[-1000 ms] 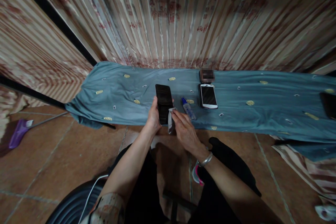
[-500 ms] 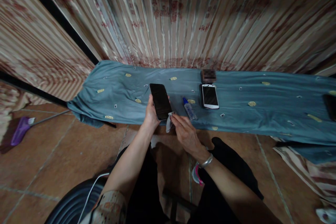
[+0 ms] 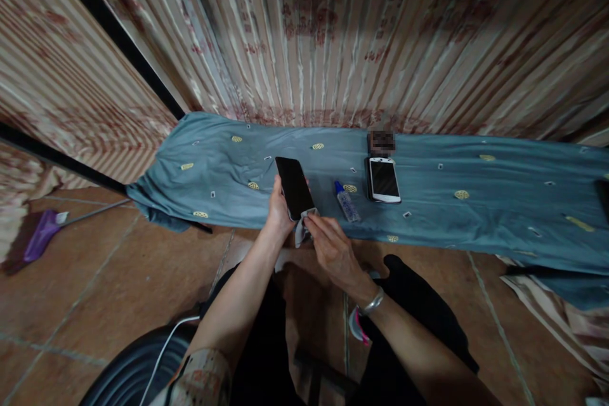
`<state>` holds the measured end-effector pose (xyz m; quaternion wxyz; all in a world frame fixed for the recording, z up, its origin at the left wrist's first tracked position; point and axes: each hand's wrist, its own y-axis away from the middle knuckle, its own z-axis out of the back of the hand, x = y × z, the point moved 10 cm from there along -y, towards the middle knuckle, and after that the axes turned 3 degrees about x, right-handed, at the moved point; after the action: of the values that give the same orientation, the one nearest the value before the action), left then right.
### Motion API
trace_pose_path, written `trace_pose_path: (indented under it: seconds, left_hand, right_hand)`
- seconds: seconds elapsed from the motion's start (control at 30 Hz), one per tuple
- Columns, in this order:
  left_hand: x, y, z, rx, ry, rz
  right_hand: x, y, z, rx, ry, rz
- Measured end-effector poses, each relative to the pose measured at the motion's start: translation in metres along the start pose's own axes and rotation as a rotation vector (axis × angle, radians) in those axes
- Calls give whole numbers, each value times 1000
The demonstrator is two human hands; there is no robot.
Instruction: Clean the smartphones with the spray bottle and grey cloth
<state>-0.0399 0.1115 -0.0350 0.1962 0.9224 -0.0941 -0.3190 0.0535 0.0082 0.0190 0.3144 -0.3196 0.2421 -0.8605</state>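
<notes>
A black smartphone [image 3: 294, 186] lies tilted in my left hand [image 3: 278, 208], whose fingers wrap round its edges with the dark screen facing up. Pinched in the fingers of my right hand [image 3: 335, 250] is a small grey cloth [image 3: 300, 233]. The cloth touches the phone's lower end, and part of it hangs below. Just right of the phone, a clear bottle with a blue cap [image 3: 348, 204] rests on the blue-green cloth cover [image 3: 423, 203]. Beyond it lies a white smartphone [image 3: 385, 179], propped on or beside something dark.
Behind the white phone sits a dark object [image 3: 382, 142], blurred out. Another dark item [image 3: 603, 196] is cut off at the right edge. A striped curtain [image 3: 304, 32] hangs behind the covered surface. A purple broom [image 3: 42, 235] and a black round stool [image 3: 137, 368] stand lower left.
My right hand has shifted slightly down and left, with the cloth now lying over the phone's lower edge. The whole view has moved a little; the phone stays in my left hand.
</notes>
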Motion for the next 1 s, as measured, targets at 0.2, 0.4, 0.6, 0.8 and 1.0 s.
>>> trace_pose_path:
  seconds: [0.2, 0.4, 0.6, 0.8, 1.0]
  left_hand:
    - [2, 1, 1, -36, -34, -10]
    - [7, -4, 4, -56, -48, -30]
    - [17, -9, 10, -69, -85, -15]
    - [32, -3, 9, -21, -135, 33]
    - [48, 4, 3, 52, -106, 128]
  right_hand:
    - [13, -3, 1, -32, -7, 54]
    - [19, -4, 1, 2, -2, 65]
    - [15, -7, 0, 19, -15, 50]
    - [8, -12, 2, 0, 2, 49]
    - [-5, -14, -3, 38, -2, 4]
